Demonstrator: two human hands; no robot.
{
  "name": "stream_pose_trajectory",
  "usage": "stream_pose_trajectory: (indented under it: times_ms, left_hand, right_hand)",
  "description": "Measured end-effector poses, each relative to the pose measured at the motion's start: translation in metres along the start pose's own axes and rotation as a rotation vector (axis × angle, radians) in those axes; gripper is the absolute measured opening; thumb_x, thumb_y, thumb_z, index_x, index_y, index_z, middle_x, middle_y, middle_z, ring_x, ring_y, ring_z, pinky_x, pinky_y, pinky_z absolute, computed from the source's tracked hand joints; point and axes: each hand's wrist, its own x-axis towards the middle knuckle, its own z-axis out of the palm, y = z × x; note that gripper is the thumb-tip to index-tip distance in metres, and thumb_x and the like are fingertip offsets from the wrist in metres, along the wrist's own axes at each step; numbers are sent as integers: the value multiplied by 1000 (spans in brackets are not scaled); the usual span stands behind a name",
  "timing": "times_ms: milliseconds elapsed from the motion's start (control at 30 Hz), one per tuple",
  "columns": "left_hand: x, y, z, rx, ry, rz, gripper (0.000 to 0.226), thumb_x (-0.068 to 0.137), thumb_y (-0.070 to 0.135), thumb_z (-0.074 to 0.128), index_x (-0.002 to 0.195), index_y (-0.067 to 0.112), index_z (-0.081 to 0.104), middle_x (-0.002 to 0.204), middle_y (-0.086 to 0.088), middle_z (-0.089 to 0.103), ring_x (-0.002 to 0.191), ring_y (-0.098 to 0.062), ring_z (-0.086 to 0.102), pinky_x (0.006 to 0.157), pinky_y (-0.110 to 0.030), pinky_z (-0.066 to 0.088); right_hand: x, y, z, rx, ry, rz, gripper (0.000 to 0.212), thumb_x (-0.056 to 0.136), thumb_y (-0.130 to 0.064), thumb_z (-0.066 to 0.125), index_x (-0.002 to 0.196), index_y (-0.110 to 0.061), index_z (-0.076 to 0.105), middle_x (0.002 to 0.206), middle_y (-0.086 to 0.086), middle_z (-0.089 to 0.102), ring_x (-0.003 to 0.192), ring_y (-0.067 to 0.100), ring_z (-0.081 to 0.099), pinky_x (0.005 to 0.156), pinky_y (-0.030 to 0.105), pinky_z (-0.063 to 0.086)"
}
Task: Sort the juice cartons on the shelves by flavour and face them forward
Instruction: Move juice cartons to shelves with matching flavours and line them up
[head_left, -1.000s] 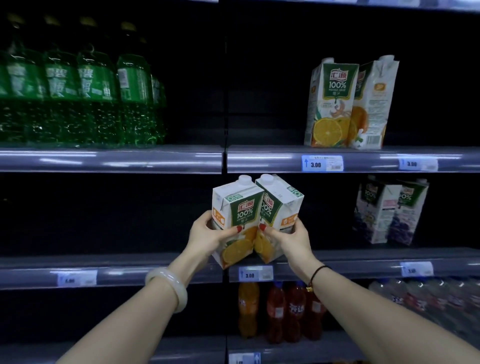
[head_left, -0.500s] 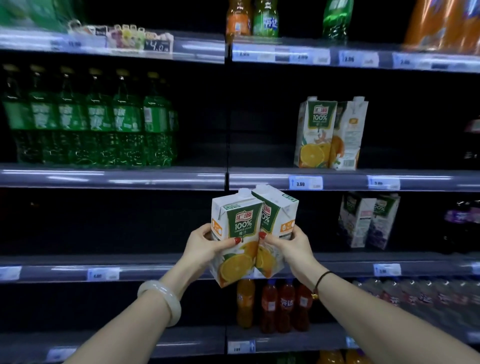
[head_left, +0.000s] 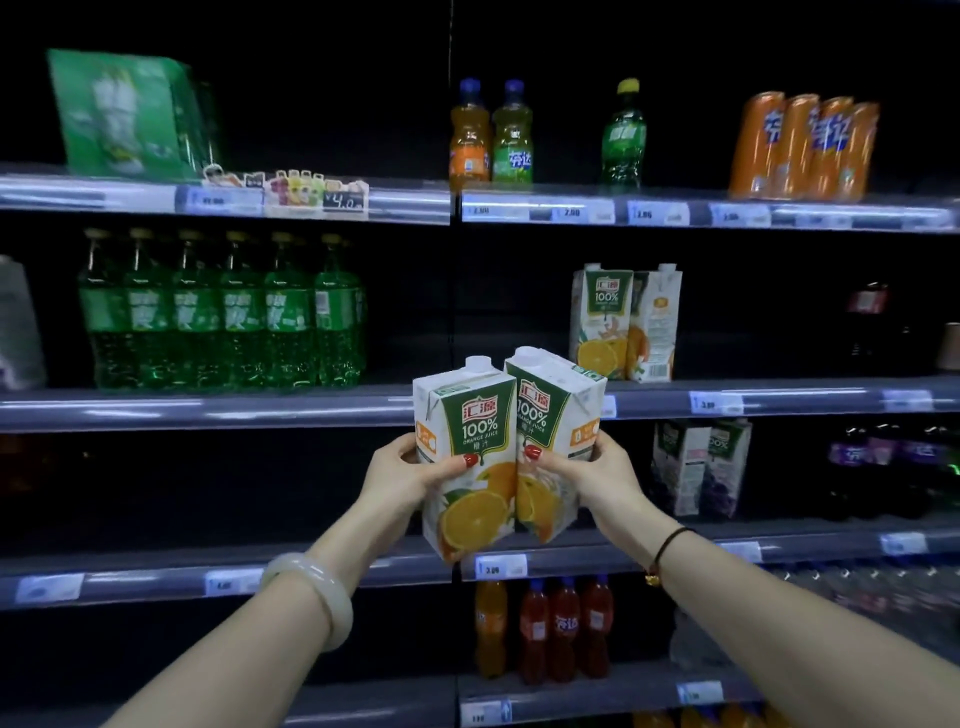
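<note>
I hold two orange juice cartons side by side in front of the shelves, their bottoms touching. My left hand (head_left: 402, 475) grips the left carton (head_left: 467, 457). My right hand (head_left: 584, 475) grips the right carton (head_left: 553, 415), which leans to the right. Both show their green labels towards me. Two more orange juice cartons (head_left: 623, 322) stand on the middle shelf (head_left: 779, 397) to the right; the nearer one faces forward, the other shows its side. Two grape juice cartons (head_left: 698, 467) stand on the shelf below, turned sideways.
Several green soda bottles (head_left: 223, 312) fill the middle shelf at the left. The top shelf carries small bottles (head_left: 491, 137), a green bottle (head_left: 623, 137) and orange cans (head_left: 802, 148). Orange and red bottles (head_left: 543, 629) stand on the low shelf. Purple bottles (head_left: 883, 467) sit far right.
My view has tilted upward, so the top shelf is now in sight. Both cartons stay in my hands and have risen a little, level with the middle shelf's edge.
</note>
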Motion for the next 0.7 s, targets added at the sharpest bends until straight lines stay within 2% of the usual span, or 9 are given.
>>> stream_pose_trajectory:
  times_ms: [267, 367, 500, 700]
  left_hand:
    - [36, 39, 10, -19, -30, 84, 41, 60, 12, 84, 95, 17, 64, 83, 4, 76, 74, -17, 74, 51, -23, 54]
    - [66, 50, 16, 11, 6, 134, 41, 61, 9, 86, 97, 12, 67, 91, -5, 76, 80, -23, 74, 62, -35, 58]
    - [106, 65, 26, 29, 17, 163, 41, 59, 11, 88, 94, 15, 67, 89, -4, 76, 81, -27, 73, 73, -47, 59]
    - [154, 79, 41, 69, 50, 236, 39, 58, 13, 88, 92, 16, 68, 87, -3, 76, 79, -22, 74, 59, -31, 56]
  right_hand:
    - [32, -43, -3, -3, 0, -86, 52, 65, -17, 86, 110, -14, 60, 105, 1, 72, 97, 22, 68, 92, 50, 51]
    - [60, -55, -6, 38, 13, -123, 51, 62, -14, 87, 106, -15, 60, 103, 2, 72, 97, 23, 68, 93, 49, 52]
    - [101, -69, -11, 20, 13, -141, 49, 62, -17, 87, 103, -18, 59, 103, 1, 71, 96, 25, 68, 93, 53, 51]
    - [152, -80, -12, 37, -3, -201, 43, 65, -13, 84, 99, -19, 59, 102, 2, 72, 97, 25, 68, 93, 53, 50]
